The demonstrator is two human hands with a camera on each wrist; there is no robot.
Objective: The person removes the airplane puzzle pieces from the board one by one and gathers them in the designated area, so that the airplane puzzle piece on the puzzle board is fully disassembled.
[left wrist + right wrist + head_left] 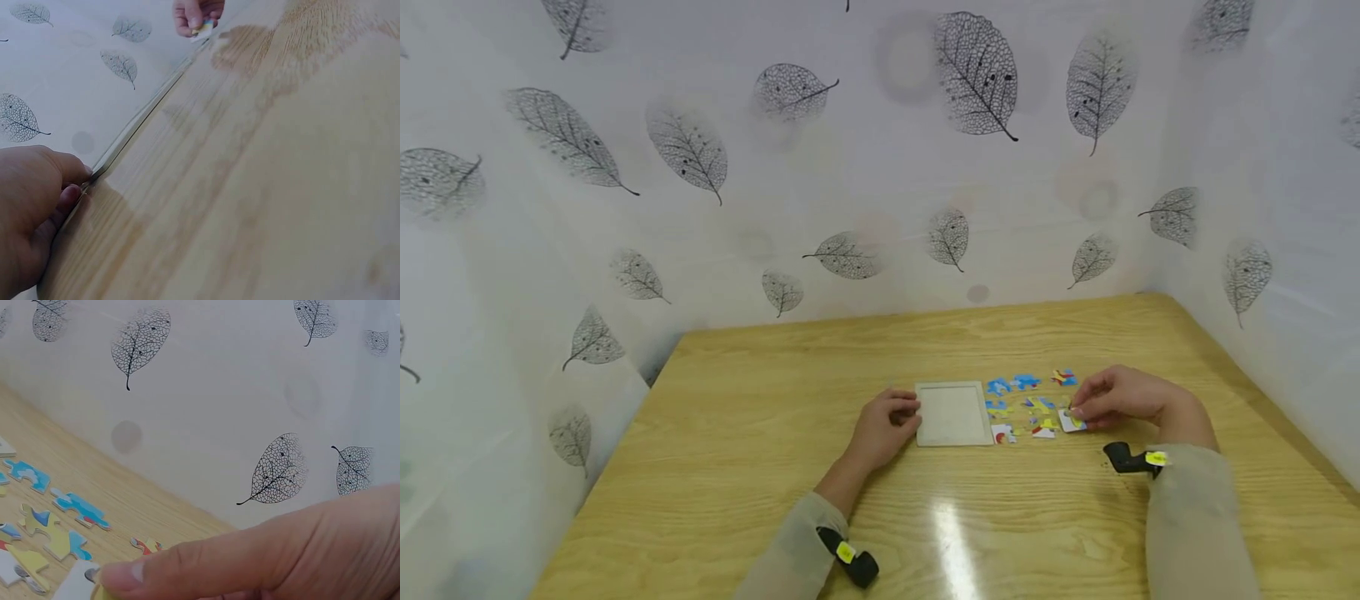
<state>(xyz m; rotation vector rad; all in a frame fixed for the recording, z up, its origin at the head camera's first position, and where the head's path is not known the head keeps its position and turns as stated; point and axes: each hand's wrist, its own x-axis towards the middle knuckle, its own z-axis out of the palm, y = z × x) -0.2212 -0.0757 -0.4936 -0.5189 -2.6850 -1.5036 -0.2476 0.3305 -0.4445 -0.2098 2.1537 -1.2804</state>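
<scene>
A square, pale puzzle tray (953, 414) with a raised rim lies on the table. My left hand (886, 429) holds its left edge, fingertips and thumb at the rim; in the left wrist view the left hand (37, 212) grips the tray's thin edge (134, 128). To the right, my right hand (1123, 398) pinches a puzzle piece (1070, 421), white with yellow and blue, between thumb and fingers. The right wrist view shows the thumb (125, 575) on top of this white piece (74, 582), with its far part hidden.
Several loose puzzle pieces (1026, 382) in blue, yellow, red and white lie in rough rows between the tray and my right hand. The wooden table (760, 417) meets a white leaf-print curtain (865, 183) at the back and sides.
</scene>
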